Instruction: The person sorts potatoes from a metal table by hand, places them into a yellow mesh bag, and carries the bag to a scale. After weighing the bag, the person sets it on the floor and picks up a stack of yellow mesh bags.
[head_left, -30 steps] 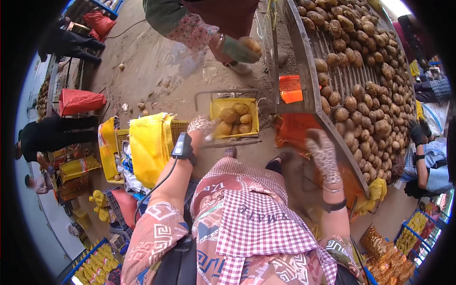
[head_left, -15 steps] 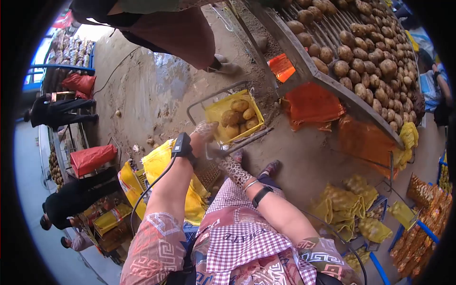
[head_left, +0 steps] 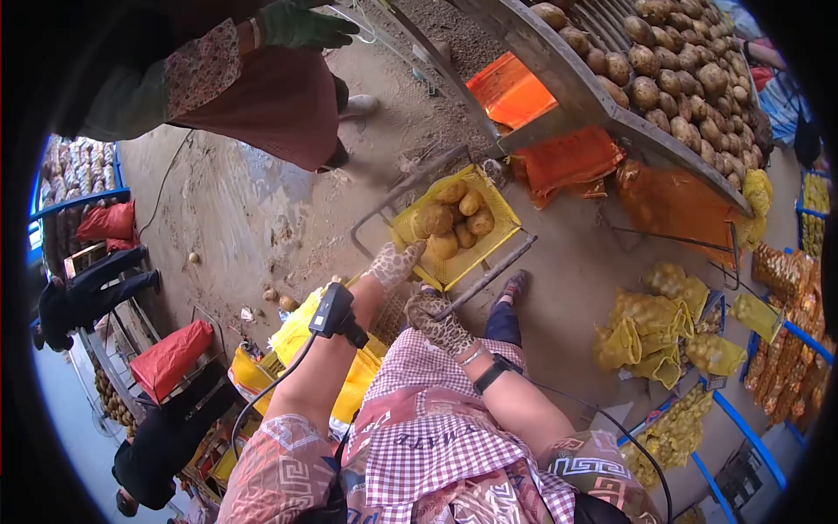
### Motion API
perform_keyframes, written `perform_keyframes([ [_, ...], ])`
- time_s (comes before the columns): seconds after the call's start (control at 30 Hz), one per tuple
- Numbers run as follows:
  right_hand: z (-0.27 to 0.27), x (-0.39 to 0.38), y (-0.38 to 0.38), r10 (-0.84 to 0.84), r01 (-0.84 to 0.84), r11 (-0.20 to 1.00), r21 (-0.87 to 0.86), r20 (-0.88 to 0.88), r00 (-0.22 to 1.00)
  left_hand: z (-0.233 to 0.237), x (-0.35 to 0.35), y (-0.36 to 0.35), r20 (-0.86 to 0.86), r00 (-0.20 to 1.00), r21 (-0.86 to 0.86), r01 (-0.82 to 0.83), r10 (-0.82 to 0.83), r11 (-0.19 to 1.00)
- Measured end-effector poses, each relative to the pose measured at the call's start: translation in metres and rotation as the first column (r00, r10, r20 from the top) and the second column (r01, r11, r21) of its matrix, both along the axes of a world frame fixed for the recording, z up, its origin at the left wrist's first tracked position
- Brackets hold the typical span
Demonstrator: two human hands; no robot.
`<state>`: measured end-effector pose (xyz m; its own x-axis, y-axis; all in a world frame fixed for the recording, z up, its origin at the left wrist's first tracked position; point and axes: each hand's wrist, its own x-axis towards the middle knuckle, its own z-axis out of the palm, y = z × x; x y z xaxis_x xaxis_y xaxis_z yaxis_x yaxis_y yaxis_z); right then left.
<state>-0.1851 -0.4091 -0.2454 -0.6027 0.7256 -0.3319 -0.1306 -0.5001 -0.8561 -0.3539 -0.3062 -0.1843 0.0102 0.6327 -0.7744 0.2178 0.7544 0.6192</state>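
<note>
Left hand: spotted fabric glove, fingers bent, tips on the near rim of the yellow mesh sack. Could not tell whether it pinched the mesh or only touched it. A black boxy device was strapped at that wrist, with a cable trailing back.

Right hand: same spotted glove, fingers half curled, just beside the near bar of the metal frame. Grip not discernible.

The sack hung open in the frame, on the dirt floor directly ahead of both hands. Its weave was coarse and its mouth squarish. Inside were several potatoes, rounded, tan and dusty, filling only the bottom.

Surroundings: slack yellow sacks lay heaped by the left forearm. Beyond the frame, orange mesh sacks hung below a slatted sorting table loaded with potatoes. Filled yellow sacks lay to the right. A co-worker's green-gloved hand was at the top, well apart. The frame's bar crossed between the right hand and the sack.
</note>
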Motion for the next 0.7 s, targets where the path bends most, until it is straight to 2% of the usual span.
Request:
perform_keyframes([
  [0.03,-0.004,0.002,-0.002,-0.014,0.014,1.000,0.006,0.017,1.000,0.004,0.003,0.000,0.106,0.985,-0.067,-0.126,0.133,0.990],
  [0.07,-0.016,0.003,-0.008,0.070,-0.100,0.989,0.105,0.260,0.963,0.006,0.005,0.004,0.004,0.999,-0.063,-0.051,0.051,0.997],
  [0.1,-0.017,0.002,-0.011,0.125,-0.235,0.958,0.167,0.493,0.861,0.004,0.005,0.002,0.019,0.999,-0.058,-0.042,0.043,0.997],
  [0.13,-0.015,0.000,-0.017,-0.232,-0.326,0.694,0.641,0.629,0.742,-0.001,0.006,-0.001,0.020,1.000,-0.002,0.011,-0.011,1.000],
  [0.17,0.004,-0.001,-0.010,-0.242,-0.330,0.690,0.644,0.635,0.734,-0.003,0.007,-0.002,0.016,0.998,0.057,0.063,-0.064,0.996],
  [0.2,0.039,-0.003,0.004,0.005,-0.575,0.748,0.330,0.865,0.502,-0.002,0.011,-0.003,-0.035,0.997,0.135,0.068,-0.064,0.989],
  [0.23,0.066,-0.002,0.017,0.253,-0.703,0.710,-0.047,0.948,0.191,-0.006,0.001,0.006,-0.027,0.997,0.150,0.075,-0.072,0.986],
  [0.3,0.098,0.041,-0.005,0.482,-0.656,0.732,-0.184,0.821,0.307,-0.017,-0.027,0.029,0.103,0.982,-0.026,-0.154,0.156,0.988],
  [0.33,0.099,0.061,-0.024,0.441,-0.497,0.831,-0.250,0.841,0.315,0.002,-0.025,0.031,0.183,0.978,0.026,-0.106,0.100,0.994],
  [0.37,0.096,0.078,-0.037,0.402,-0.319,0.898,-0.303,0.860,0.316,-0.011,-0.022,0.025,0.190,0.976,0.030,-0.114,0.106,0.993],
  [0.4,0.114,0.083,-0.028,0.490,-0.303,0.864,-0.401,0.806,0.331,-0.037,-0.018,0.014,-0.186,0.937,0.308,0.342,-0.297,0.888],
  [0.43,0.138,0.083,-0.011,0.559,-0.282,0.828,-0.485,0.748,0.358,-0.050,-0.015,0.011,-0.608,0.624,0.360,0.768,-0.491,0.529],
  [0.47,0.146,0.089,-0.007,0.550,-0.402,0.815,-0.417,0.773,0.315,-0.021,-0.002,0.008,-0.140,0.979,0.383,0.193,-0.150,0.903],
  [0.5,0.164,0.086,0.004,0.539,-0.386,0.826,-0.411,0.777,0.327,-0.026,-0.004,0.006,-0.142,0.975,0.389,0.211,-0.168,0.897],
  [0.53,0.188,0.083,0.024,0.534,-0.493,0.786,-0.374,0.812,0.236,-0.043,-0.010,0.001,-0.397,0.871,0.435,0.455,-0.288,0.777],
  [0.57,0.199,0.081,0.036,0.524,-0.592,0.726,-0.350,0.839,0.145,-0.066,-0.016,-0.010,-0.628,0.694,0.401,0.676,-0.352,0.619],
  [0.6,0.183,0.082,0.039,0.326,-0.560,0.822,-0.099,0.889,0.321,-0.109,-0.024,-0.017,-0.213,0.954,0.546,0.296,-0.212,0.783],
  [0.63,0.166,0.080,0.050,0.095,-0.481,0.860,0.172,0.871,0.482,-0.086,-0.024,-0.012,-0.220,0.948,0.547,0.315,-0.230,0.775],
  [0.67,0.166,0.064,0.076,0.014,-0.172,0.980,0.097,0.834,0.552,-0.040,-0.024,0.002,-0.129,0.976,0.427,0.214,-0.175,0.878],
  [0.7,0.167,0.042,0.106,-0.088,0.147,0.989,-0.002,0.795,0.601,-0.012,-0.027,0.012,-0.052,0.994,0.291,0.112,-0.101,0.950],
])
